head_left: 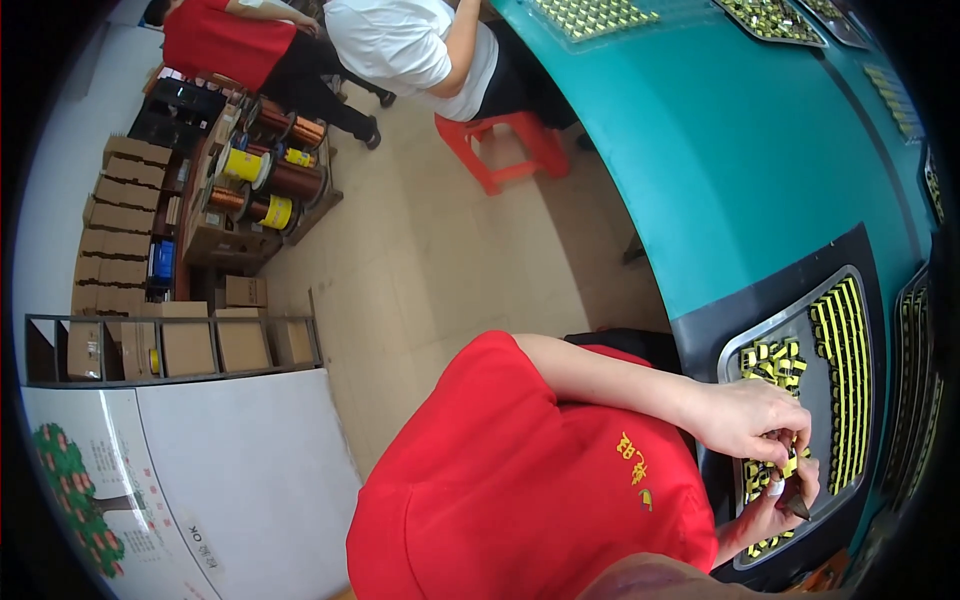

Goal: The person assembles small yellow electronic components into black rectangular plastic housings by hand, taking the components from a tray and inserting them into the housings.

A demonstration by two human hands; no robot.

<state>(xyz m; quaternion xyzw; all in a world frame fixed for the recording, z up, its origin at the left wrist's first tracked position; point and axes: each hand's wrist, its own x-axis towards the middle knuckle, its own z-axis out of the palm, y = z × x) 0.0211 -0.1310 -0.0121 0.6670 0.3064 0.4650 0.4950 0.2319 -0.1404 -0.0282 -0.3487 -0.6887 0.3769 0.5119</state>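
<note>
My left hand [758,422] reaches over a metal tray [733,352], its fingers pinched on a small yellow-and-black component [790,467]. Just below it, my right hand [778,508] is closed round a dark, pointed hand tool [798,506], whose exact kind I cannot make out. A white wrap [775,488] covers one right fingertip. Both hands meet at the component, and the fingers partly hide it. Loose yellow-and-black components [775,362] lie heaped on the tray's near side. Along its far side, similar pieces stand in neat rows [845,385].
The tray rests on a dark mat [700,330] on a green table [720,150]. More filled trays [775,20] sit farther along. A person in white [400,50] is beside a red stool [500,145]; another person in red [225,45] stands near wire spools [270,170].
</note>
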